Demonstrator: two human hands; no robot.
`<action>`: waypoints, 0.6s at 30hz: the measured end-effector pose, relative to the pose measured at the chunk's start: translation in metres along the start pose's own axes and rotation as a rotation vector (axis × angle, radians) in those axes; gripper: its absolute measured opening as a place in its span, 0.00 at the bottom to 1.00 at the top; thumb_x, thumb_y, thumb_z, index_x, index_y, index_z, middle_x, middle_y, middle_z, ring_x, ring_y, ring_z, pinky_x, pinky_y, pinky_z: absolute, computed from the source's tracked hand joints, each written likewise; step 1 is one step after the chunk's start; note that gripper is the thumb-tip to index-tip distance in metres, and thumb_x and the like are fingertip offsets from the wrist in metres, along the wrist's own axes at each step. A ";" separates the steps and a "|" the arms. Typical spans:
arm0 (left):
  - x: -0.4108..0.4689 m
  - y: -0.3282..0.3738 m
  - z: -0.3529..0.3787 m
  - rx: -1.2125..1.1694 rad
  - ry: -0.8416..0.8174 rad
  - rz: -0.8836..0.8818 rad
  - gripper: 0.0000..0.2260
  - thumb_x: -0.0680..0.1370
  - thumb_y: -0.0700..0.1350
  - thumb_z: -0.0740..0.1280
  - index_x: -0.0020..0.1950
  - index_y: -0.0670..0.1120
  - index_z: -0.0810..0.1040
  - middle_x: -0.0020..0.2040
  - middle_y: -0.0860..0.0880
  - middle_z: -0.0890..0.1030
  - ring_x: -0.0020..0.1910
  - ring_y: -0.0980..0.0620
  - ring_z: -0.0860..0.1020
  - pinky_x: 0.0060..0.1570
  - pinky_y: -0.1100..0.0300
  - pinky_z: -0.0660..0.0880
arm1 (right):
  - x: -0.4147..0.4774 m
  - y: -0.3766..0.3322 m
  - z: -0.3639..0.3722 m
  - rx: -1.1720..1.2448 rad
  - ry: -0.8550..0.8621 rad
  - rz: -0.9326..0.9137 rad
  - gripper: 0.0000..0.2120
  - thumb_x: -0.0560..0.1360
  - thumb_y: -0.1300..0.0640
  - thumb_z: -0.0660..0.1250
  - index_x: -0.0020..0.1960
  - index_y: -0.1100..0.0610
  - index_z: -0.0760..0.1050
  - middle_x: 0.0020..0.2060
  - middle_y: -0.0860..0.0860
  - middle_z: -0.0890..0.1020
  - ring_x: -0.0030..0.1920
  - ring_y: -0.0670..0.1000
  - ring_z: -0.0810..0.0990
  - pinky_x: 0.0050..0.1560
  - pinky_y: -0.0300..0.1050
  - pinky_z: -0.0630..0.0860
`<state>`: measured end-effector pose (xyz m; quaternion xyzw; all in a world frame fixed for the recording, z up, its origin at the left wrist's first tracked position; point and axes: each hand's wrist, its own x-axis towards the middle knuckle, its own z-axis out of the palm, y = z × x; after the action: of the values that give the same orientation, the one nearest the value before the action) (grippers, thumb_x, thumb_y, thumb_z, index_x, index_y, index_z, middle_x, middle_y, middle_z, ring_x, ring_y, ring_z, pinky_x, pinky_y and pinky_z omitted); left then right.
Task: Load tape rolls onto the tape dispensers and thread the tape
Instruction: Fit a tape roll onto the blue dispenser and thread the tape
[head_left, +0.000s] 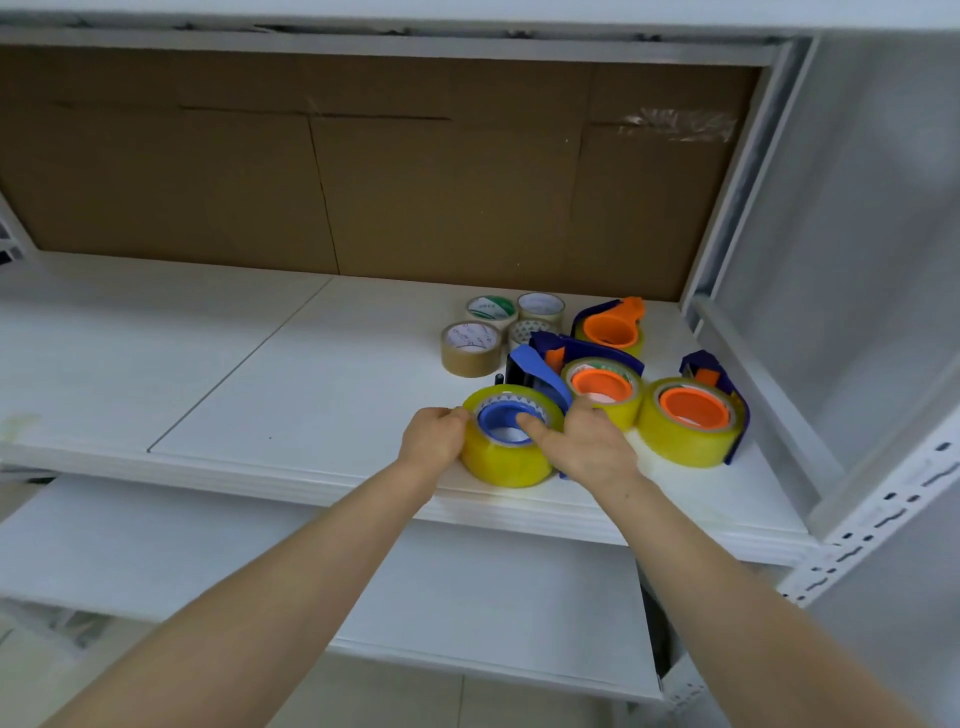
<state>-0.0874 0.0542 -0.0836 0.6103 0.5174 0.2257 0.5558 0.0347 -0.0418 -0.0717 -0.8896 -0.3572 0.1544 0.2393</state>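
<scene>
A yellow tape roll (506, 460) sits on the blue hub of a blue tape dispenser (537, 371) near the front of the white shelf (311, 364). My left hand (435, 438) holds the roll's left side. My right hand (584, 443) grips its right side, with the thumb reaching into the blue hub. Three dark blue dispensers with orange hubs carry yellow rolls: one at the back (612, 327), one in the middle (605, 387), one on the right (693, 418).
Several loose tape rolls stand behind the dispensers, among them a brown one (470, 348) and a green-labelled one (491, 309). Cardboard (363, 171) lines the shelf's back. A white metal upright (878, 514) bounds the right side. A lower shelf (467, 597) juts out below.
</scene>
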 end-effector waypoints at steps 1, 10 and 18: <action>-0.003 0.003 0.000 -0.060 0.003 -0.039 0.10 0.76 0.44 0.60 0.42 0.40 0.77 0.48 0.38 0.81 0.55 0.37 0.79 0.57 0.44 0.76 | 0.001 -0.002 0.001 -0.013 0.010 0.010 0.33 0.72 0.37 0.62 0.64 0.61 0.65 0.56 0.58 0.77 0.55 0.59 0.78 0.44 0.47 0.72; -0.026 0.037 -0.011 -0.523 -0.070 0.053 0.01 0.74 0.37 0.66 0.44 0.39 0.77 0.41 0.43 0.79 0.43 0.47 0.78 0.44 0.63 0.79 | 0.000 0.004 -0.001 0.741 -0.100 0.198 0.11 0.75 0.57 0.65 0.55 0.60 0.75 0.36 0.57 0.78 0.32 0.59 0.79 0.39 0.58 0.82; -0.039 0.037 -0.007 -0.505 -0.274 -0.230 0.18 0.74 0.58 0.65 0.58 0.48 0.75 0.47 0.45 0.80 0.44 0.48 0.79 0.43 0.57 0.75 | -0.008 -0.011 0.016 0.925 -0.222 0.225 0.15 0.76 0.55 0.63 0.58 0.64 0.70 0.47 0.63 0.80 0.30 0.58 0.81 0.28 0.47 0.81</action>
<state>-0.0934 0.0282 -0.0360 0.4151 0.4308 0.1982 0.7764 0.0160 -0.0360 -0.0784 -0.7010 -0.1761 0.4159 0.5519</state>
